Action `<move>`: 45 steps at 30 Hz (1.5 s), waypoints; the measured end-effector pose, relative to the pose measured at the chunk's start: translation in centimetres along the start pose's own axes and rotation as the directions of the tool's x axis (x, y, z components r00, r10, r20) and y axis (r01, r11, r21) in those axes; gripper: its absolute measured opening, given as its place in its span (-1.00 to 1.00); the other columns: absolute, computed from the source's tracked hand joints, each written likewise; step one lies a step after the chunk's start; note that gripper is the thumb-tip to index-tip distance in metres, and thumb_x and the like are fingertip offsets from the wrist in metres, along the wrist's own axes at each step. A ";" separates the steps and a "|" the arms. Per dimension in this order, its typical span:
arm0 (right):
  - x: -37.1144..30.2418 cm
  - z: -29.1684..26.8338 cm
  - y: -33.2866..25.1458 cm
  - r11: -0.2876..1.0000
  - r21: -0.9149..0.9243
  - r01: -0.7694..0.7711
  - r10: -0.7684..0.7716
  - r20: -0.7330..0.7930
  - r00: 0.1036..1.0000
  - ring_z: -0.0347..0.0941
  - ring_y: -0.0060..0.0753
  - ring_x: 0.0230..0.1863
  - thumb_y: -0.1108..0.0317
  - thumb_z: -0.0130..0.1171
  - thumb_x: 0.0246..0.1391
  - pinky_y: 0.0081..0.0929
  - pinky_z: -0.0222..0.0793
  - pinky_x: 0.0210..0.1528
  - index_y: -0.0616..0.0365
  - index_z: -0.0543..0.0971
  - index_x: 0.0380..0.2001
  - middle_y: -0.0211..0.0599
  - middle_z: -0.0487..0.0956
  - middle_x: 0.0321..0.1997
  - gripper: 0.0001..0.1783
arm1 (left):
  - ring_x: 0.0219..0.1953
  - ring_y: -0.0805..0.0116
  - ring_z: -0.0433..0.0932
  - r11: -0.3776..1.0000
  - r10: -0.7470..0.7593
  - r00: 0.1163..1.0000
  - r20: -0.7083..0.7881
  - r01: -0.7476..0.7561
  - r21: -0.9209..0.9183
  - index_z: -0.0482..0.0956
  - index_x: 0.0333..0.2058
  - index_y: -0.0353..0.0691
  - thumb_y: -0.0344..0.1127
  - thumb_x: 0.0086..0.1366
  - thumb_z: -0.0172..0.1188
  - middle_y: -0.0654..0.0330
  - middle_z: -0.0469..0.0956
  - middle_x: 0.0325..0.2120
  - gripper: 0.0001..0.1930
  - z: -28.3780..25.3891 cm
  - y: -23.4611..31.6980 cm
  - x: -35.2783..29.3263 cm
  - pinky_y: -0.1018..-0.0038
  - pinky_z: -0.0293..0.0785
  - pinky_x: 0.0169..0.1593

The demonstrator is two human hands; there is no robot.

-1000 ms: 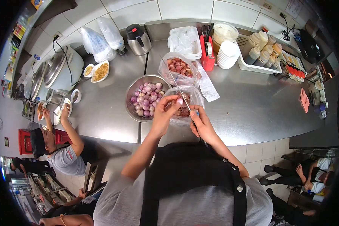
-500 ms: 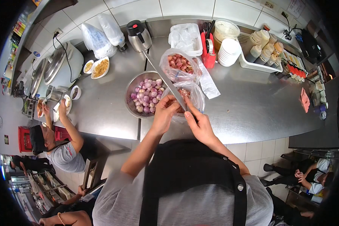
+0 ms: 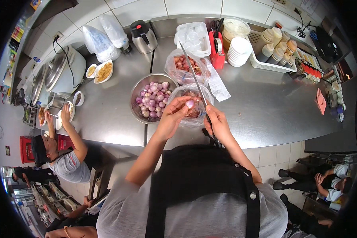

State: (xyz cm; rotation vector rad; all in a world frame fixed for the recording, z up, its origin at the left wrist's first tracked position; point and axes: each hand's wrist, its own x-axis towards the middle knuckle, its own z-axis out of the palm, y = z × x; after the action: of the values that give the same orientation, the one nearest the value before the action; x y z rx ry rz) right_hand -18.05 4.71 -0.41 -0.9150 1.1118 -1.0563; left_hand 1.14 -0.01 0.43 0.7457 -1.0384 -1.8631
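Between the fingertips of my left hand (image 3: 173, 117) is a peeled purple shallot (image 3: 190, 104). My right hand (image 3: 219, 123) is closed round the dark handle of a long knife (image 3: 194, 74), whose blade points up and away to the left. Below both hands lies an open plastic bag (image 3: 207, 104) with reddish peelings in it. Just left of it stands a metal bowl (image 3: 134, 93) full of peeled purple and white shallots (image 3: 152, 99). Behind the bag of peelings, another plastic bag (image 3: 168, 68) holds unpeeled reddish shallots, partly hidden by the blade.
At the back stand a thermos jug (image 3: 143, 38), a clear plastic tub (image 3: 204, 43), a red tape dispenser (image 3: 217, 53), stacked white bowls (image 3: 239, 52) and a basket of sauce bottles (image 3: 274, 65). A paper slip (image 3: 219, 89) lies right of the bags. A co-worker (image 3: 69, 162) works at left.
The knife has swung more upright, away from the left hand, its tip moving right. My hands have drawn apart, and the peeled shallot now shows in my left fingers.
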 end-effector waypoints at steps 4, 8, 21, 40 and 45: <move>0.0 0.0 0.2 1.000 -0.002 0.010 -0.010 0.004 1.000 0.14 -0.73 -0.75 0.02 -0.14 0.42 -0.66 0.07 -0.72 0.13 0.25 0.38 -0.56 0.28 -0.69 -0.39 | 0.19 0.29 0.43 0.996 0.067 0.998 -0.018 -0.068 -0.059 0.40 0.17 -0.25 -0.39 0.45 0.03 0.13 0.44 0.16 -0.65 -1.0 -0.7 0.2 0.34 0.36 0.21; 0.1 0.1 0.2 0.997 -0.022 -0.070 0.071 0.041 0.997 0.14 -0.72 -0.74 0.02 -0.13 0.42 -0.66 0.06 -0.72 0.12 0.25 0.38 -0.57 0.27 -0.69 -0.40 | 0.11 0.33 0.48 0.997 0.075 0.995 -0.066 -0.077 -0.031 0.40 0.18 -0.26 -0.38 0.45 0.02 0.17 0.44 0.13 -0.64 -0.9 -0.3 0.2 0.38 0.38 0.19; -0.7 2.3 -0.9 0.998 -0.017 0.068 -0.064 0.168 0.984 0.14 -0.72 -0.64 0.24 -0.03 0.39 -0.65 0.08 -0.59 -0.05 0.05 0.46 -0.58 0.27 -0.60 -0.35 | 0.00 0.39 0.55 0.959 0.136 0.981 -0.139 -0.095 0.268 0.42 0.16 -0.30 -0.47 0.37 0.14 0.17 0.53 0.03 -0.61 -0.8 -1.6 0.4 0.42 0.53 0.09; -0.5 1.5 -0.5 0.998 -0.052 -0.018 0.021 0.060 0.998 0.16 -0.75 -0.70 0.10 -0.07 0.41 -0.69 0.08 -0.65 0.12 0.28 0.33 -0.59 0.27 -0.68 -0.46 | 0.04 0.43 0.51 0.959 0.172 0.977 -0.123 -0.138 0.246 0.40 0.21 -0.28 -0.43 0.41 0.09 0.19 0.53 0.05 -0.59 -1.0 -1.0 0.7 0.48 0.44 0.12; -0.8 1.9 -0.9 0.991 -0.111 0.072 -0.059 0.113 0.992 0.22 -0.67 -0.62 0.16 -0.02 0.38 -0.62 0.17 -0.54 0.13 0.18 0.38 -0.50 0.35 -0.60 -0.40 | 0.05 0.45 0.49 0.970 0.176 0.975 -0.134 -0.149 0.191 0.40 0.20 -0.27 -0.42 0.43 0.07 0.21 0.52 0.05 -0.61 -1.2 -1.6 0.5 0.49 0.45 0.09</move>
State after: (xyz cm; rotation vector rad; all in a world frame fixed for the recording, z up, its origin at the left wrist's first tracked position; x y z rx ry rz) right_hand -16.42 5.40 1.05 -1.0951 1.0660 -0.9906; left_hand 1.22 -0.45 -1.56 0.8654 -1.1449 -1.5635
